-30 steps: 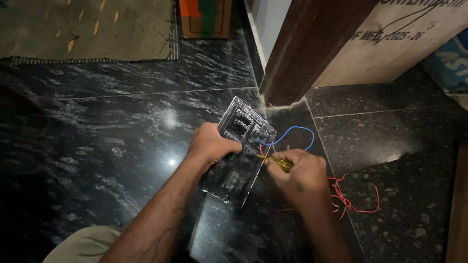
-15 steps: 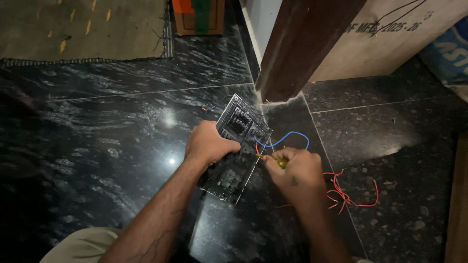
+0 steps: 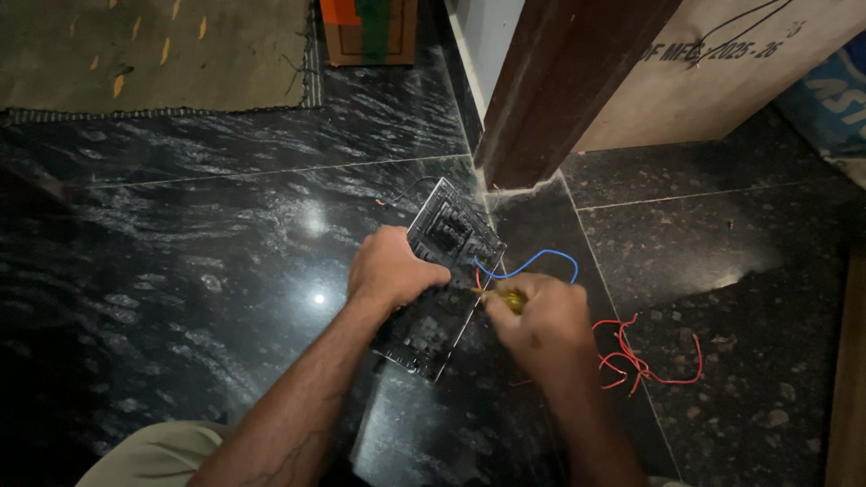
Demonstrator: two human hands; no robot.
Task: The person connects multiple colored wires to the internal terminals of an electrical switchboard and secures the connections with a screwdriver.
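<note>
Head view: an electrical switch board (image 3: 444, 275), a dark rectangular plate with rows of small modules and terminals on its exposed side, lies on the black polished stone floor (image 3: 198, 271), about the middle of the frame and just in front of a dark wooden post (image 3: 564, 81); its surface catches a dull grey glint at the upper end, while the lower end is darker and harder to read. The left hand (image 3: 390, 268) is closed over the board's left edge, fingers curled on top of it, gripping it; the right hand (image 3: 539, 326) is wrapped tight round a yellow-handled screwdriver (image 3: 511, 298), whose tip meets the board's right edge; the tip itself is too small to make out.

A blue wire (image 3: 532, 264) loops out from the board just above the right hand; a tangle of red wires (image 3: 645, 361) lies on the floor just to the right of that hand, apart from the board. Farther off, a brown mat (image 3: 135, 50) lies at the upper left, an orange and green box (image 3: 368, 27) at the top, a pale cardboard carton (image 3: 722, 72) behind the post.

The board's long axis runs diagonally, from lower left near the person to upper right toward the post; it sits tilted, the left edge raised under the left hand.
</note>
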